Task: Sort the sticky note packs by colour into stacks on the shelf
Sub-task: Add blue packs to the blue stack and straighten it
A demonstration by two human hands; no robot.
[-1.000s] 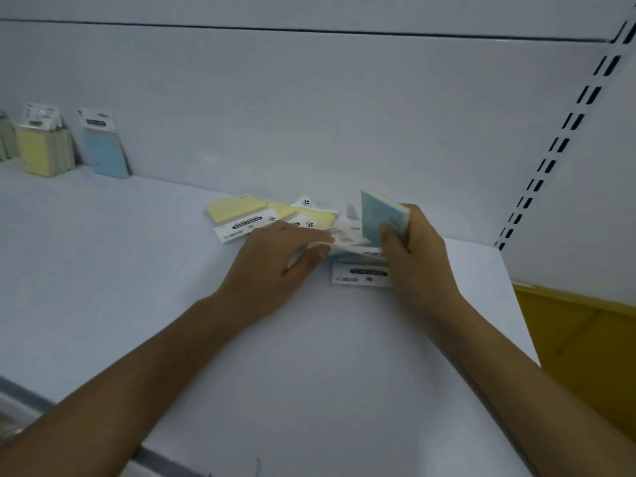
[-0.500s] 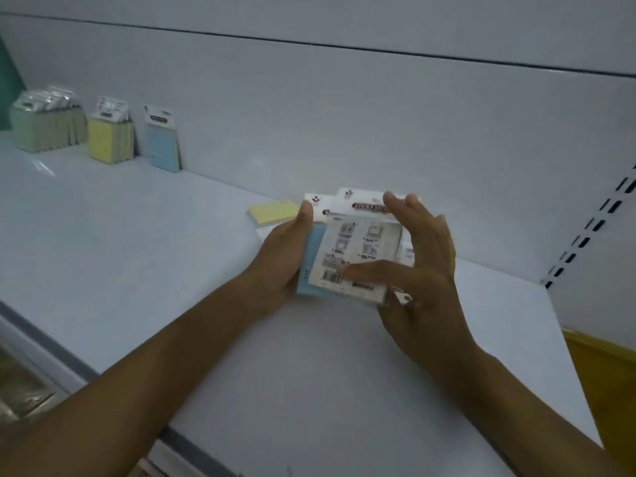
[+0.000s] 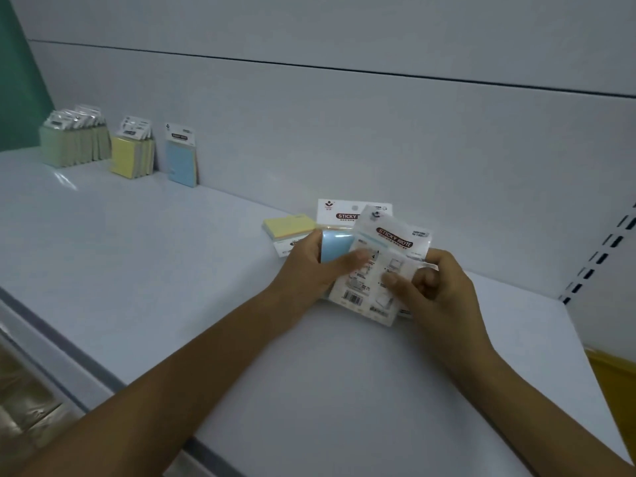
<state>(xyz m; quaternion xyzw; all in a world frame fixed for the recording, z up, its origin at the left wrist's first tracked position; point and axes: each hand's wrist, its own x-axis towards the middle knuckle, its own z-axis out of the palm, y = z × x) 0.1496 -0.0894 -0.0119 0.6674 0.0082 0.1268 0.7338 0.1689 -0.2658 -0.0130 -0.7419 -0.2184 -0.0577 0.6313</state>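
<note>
Shelf lay open leftward to its front edge. My left hand gripped the blue sticky note pack; my right hand pinched the back-facing pack (colour hidden), fingers curled tighter than before.

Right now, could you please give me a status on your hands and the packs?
Left hand grips blue pack; right hand pinches barcode-side pack. Yellow pack loose on shelf. Nothing between hands and blue stack.

A white shelf runs under dim, bluish light, backed by a pale back panel crossed by one dark seam. A slotted upright stands at right, a teal surface far left, a yellow panel lower right.
</note>
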